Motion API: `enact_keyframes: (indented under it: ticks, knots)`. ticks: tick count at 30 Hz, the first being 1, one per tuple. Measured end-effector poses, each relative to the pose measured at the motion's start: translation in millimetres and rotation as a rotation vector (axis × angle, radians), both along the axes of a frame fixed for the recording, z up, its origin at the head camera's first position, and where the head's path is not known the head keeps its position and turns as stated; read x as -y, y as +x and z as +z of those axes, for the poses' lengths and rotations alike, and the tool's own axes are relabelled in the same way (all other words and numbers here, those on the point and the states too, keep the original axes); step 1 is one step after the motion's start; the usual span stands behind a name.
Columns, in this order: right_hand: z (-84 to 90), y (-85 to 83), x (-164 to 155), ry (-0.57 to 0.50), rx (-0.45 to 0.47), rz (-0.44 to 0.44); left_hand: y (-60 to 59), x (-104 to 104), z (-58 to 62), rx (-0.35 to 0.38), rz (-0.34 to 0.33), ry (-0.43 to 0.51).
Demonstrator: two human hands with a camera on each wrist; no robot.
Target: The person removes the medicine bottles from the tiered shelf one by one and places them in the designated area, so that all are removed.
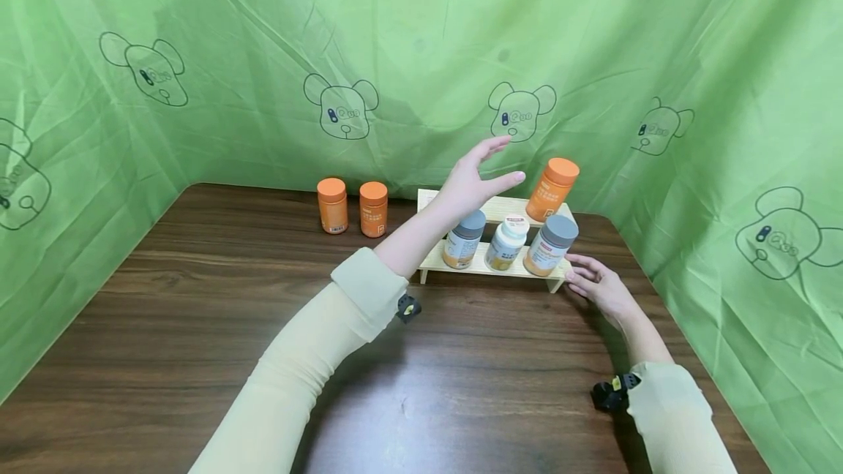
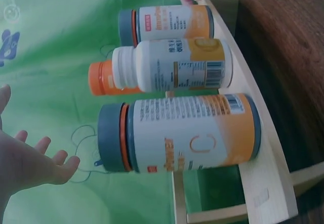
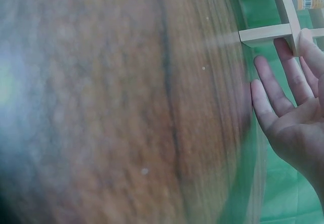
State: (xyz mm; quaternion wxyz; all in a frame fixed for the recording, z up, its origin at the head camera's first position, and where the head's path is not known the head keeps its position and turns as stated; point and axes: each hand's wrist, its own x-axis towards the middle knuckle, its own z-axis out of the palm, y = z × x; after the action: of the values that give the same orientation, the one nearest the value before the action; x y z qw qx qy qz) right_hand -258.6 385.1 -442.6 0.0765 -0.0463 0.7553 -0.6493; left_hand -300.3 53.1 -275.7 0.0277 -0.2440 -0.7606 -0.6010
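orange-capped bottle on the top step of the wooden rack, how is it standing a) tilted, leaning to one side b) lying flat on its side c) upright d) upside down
a, in the head view the orange-capped bottle on the upper step of the wooden rack leans with its cap off to the right, while the open left hand hangs beside it without touching it.

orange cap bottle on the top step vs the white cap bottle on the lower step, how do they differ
The orange cap bottle is all orange, leans tilted and sits on the rack's top step. The white cap bottle has a white body with an orange label band, stands straighter and sits on the lower step between two grey-capped bottles. Neither is held.
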Motion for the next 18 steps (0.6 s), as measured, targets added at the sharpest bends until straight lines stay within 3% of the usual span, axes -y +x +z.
enact_keyframes:
  ticks: [10, 18]
  knots:
    - [0.9, -0.4, 1, 0.006, 0.006, 0.003, -15.4, -31, -11.1, 0.005, -0.023, -0.041]
    - [-1.2, -0.8, -1, -0.004, 0.003, 0.016, -29.5, -51, -16.7, 0.06, -0.066, -0.033]
